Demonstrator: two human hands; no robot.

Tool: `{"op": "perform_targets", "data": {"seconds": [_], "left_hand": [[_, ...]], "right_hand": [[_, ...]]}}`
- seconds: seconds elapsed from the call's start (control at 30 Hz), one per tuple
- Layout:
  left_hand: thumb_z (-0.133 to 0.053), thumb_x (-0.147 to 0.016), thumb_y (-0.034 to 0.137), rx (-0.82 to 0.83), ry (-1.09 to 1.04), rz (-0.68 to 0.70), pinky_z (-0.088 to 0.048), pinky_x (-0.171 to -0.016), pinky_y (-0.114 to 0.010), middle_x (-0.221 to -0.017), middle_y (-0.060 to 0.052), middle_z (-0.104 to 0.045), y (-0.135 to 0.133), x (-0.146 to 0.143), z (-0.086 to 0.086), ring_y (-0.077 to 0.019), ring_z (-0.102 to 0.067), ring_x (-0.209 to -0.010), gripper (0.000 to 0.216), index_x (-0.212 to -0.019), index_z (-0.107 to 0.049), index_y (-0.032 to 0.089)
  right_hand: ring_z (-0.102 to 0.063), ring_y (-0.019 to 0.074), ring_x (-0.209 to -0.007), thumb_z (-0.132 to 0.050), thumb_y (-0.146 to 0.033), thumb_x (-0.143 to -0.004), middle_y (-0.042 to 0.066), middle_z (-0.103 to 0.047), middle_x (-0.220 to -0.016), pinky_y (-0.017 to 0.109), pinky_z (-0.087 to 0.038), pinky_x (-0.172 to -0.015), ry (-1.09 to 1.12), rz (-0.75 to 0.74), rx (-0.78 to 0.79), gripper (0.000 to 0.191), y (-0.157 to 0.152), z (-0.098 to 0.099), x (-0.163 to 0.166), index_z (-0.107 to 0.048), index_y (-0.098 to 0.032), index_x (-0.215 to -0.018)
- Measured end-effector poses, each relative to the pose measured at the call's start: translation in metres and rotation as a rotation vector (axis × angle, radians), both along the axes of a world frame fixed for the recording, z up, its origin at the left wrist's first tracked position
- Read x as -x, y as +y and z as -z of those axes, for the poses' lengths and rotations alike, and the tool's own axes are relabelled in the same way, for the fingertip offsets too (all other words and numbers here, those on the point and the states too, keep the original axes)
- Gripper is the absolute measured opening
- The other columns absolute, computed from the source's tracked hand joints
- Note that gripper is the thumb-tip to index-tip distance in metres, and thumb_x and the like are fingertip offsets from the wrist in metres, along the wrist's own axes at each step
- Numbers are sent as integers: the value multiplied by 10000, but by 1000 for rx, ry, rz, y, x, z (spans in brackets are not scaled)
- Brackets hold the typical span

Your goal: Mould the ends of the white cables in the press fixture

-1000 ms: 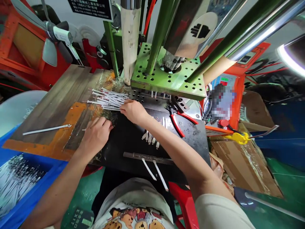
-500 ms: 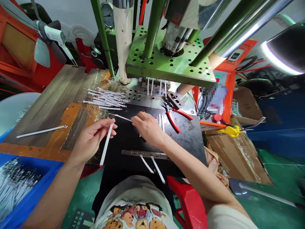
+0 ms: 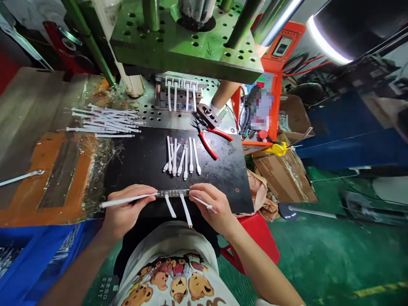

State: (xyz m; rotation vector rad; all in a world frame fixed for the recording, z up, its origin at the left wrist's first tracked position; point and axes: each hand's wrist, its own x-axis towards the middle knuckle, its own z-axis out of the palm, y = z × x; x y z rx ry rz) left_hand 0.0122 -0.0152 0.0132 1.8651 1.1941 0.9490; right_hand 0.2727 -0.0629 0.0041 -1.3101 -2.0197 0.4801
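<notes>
At the near edge of the black table (image 3: 143,157) I see the left hand (image 3: 126,212) pinching a long white cable (image 3: 124,200), the right hand (image 3: 213,206) pinching a second cable (image 3: 201,202) — seemingly shorter — each tip at the metal strip (image 3: 174,193) between them.

Our hands no longer reach into the far pile of white cables (image 3: 105,121); we now have both at the near edge of the black plate (image 3: 143,157). Our left hand (image 3: 127,210) pinches one white cable (image 3: 124,199), its tip at the left end of the metal strip (image 3: 174,193). Our right hand (image 3: 213,207) holds a second cable (image 3: 202,202) at the strip's right end.
</notes>
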Motion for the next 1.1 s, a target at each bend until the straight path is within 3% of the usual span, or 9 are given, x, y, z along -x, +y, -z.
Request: {"op": "perform_targets", "data": {"seconds": [0.17, 0.37, 0.47, 0.63, 0.97, 1.1], "left_hand": [[-731, -835, 297, 224, -39, -172, -595, -727, -262, -878, -13, -763, -1, 1, 1, -160, -715, -760, 127, -941, -754, 232], [-737, -827, 279, 249, -77, -171, -565, -646, -215, -893, -12, -740, -2, 2, 2, -136, -694, -738, 106, -913, -748, 218], [-702, -855, 226, 152, -1, -113, -563, -712, -237, -893, -4, -733, -1, 2, -3, -137, -689, -769, 86, -932, -739, 226], [-620, -896, 117, -84, 140, 115, -546, -758, -246, -936, -20, -707, 5, 1, -10, -137, -674, -852, 150, -947, -714, 222], [-594, -882, 33, -367, 410, 331, -499, -896, -370, -1057, -112, -673, 1, 3, -6, -211, -621, -998, 250, -1110, -607, 135], [-558, -894, 37, -445, 432, 354, -494, -835, -384, -998, -116, -682, 4, -1, -6, -223, -625, -933, 207, -1083, -600, 110]], "right_hand": [[-656, 198, -882, -465, -110, -961, 102, -710, -969, 348, -551, -768, -54, -91, -93, 182, 8, -4, 1, -620, -171, -1035], [-650, 190, -882, -518, -98, -941, 95, -711, -965, 339, -544, -771, -19, -93, -120, 147, 9, 3, 1, -612, -171, -1027], [-650, 195, -896, -516, -118, -956, 98, -715, -973, 347, -543, -773, -21, -82, -126, 139, 8, 6, 1, -622, -172, -1029], [-644, 194, -895, -512, -128, -968, 95, -719, -974, 350, -540, -769, -25, -81, -116, 145, 8, 6, 1, -639, -179, -1016], [-642, 201, -910, -499, -144, -976, 100, -713, -975, 356, -536, -779, -9, -100, -94, 166, 8, 8, 1, -648, -176, -1042], [-621, 207, -917, -508, -127, -970, 106, -705, -990, 362, -525, -791, -28, -110, -83, 148, 5, 4, 0, -635, -157, -1041]]}}
